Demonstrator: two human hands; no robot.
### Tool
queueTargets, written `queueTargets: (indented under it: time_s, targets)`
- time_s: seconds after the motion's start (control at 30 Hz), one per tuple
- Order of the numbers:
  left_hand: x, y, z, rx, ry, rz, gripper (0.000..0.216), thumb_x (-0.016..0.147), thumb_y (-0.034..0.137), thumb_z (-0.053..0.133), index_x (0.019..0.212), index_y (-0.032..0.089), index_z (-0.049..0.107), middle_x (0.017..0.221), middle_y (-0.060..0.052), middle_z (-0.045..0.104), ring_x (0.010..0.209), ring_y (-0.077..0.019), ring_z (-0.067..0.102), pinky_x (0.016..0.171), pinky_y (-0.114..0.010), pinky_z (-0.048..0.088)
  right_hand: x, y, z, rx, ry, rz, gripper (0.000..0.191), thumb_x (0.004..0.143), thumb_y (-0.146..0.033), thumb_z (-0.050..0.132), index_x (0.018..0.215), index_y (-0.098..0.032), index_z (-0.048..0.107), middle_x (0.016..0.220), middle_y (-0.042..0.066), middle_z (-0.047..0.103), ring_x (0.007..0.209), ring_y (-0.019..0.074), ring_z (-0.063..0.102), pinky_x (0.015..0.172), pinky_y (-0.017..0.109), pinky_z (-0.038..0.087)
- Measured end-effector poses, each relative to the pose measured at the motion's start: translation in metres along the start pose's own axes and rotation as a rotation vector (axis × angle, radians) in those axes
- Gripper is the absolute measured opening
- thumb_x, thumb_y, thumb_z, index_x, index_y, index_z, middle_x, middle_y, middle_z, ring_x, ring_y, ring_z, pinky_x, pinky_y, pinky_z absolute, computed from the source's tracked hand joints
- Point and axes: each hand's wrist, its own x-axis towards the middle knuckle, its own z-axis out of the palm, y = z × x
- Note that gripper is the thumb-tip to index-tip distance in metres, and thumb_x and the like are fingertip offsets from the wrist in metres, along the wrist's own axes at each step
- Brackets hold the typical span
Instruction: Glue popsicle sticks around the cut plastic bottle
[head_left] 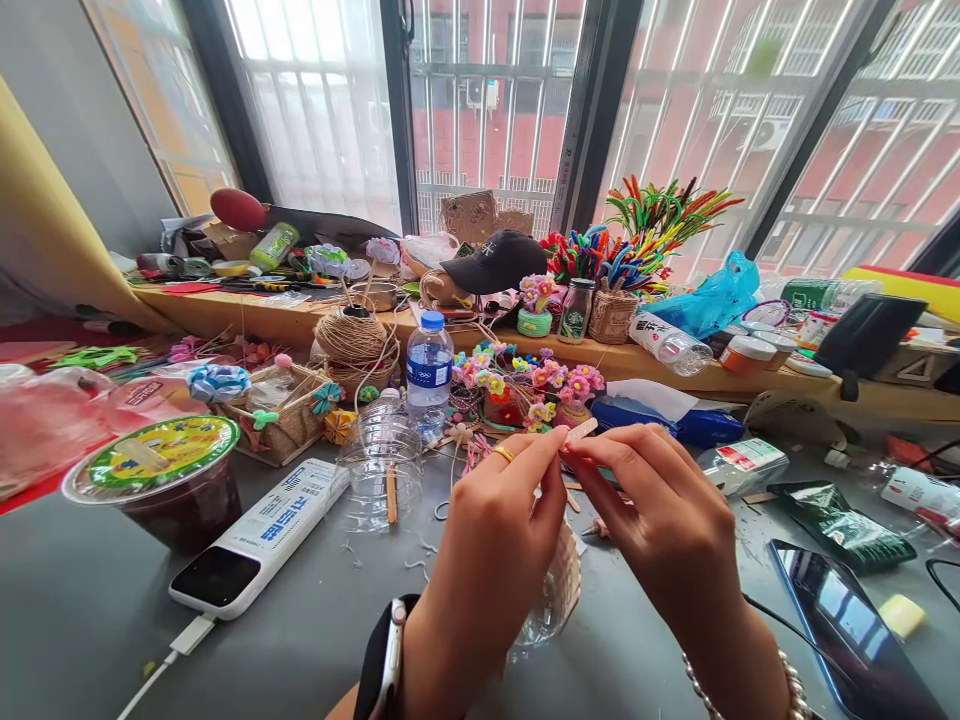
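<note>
My left hand (499, 525) and my right hand (656, 515) meet above the grey table, fingertips pinched together on a small flat wooden stick (581, 431) that pokes up between them. The left hand wears a gold ring and a watch at the wrist; the right wrist has a bead bracelet. Beneath the left hand sits part of a clear plastic bottle wrapped with woven cord (559, 590), partly hidden. Just beyond the hands lies a cluster of small pipe-cleaner flowers (536, 385).
A water bottle (429, 372) and a cut clear bottle (379, 462) stand ahead left, with a power bank (255, 540), a sealed drink cup (161, 480) and a twine ball (352, 340). A phone (847, 620) and green packet (840, 525) lie right. A cluttered wooden shelf (675, 365) runs below the windows.
</note>
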Motion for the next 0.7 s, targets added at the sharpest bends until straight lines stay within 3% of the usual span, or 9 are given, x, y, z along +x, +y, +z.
queueTargets:
  time_s: [0.7]
  targets:
    - [-0.0027, -0.0018, 0.0013, -0.021, -0.005, -0.010, 0.026, 0.077, 0.005, 0.050, 0.100, 0.008, 0.062, 0.090, -0.007, 0.067, 0.082, -0.0127, 0.061, 0.076, -0.019, 0.048, -0.0034, 0.0011, 0.0020, -0.040, 0.018, -0.057, 0.020, 0.071, -0.003, 0.056, 0.090, -0.009, 0.058, 0.075, 0.007, 0.059, 0.074, 0.0144, 0.052, 0.070, 0.028, 0.048]
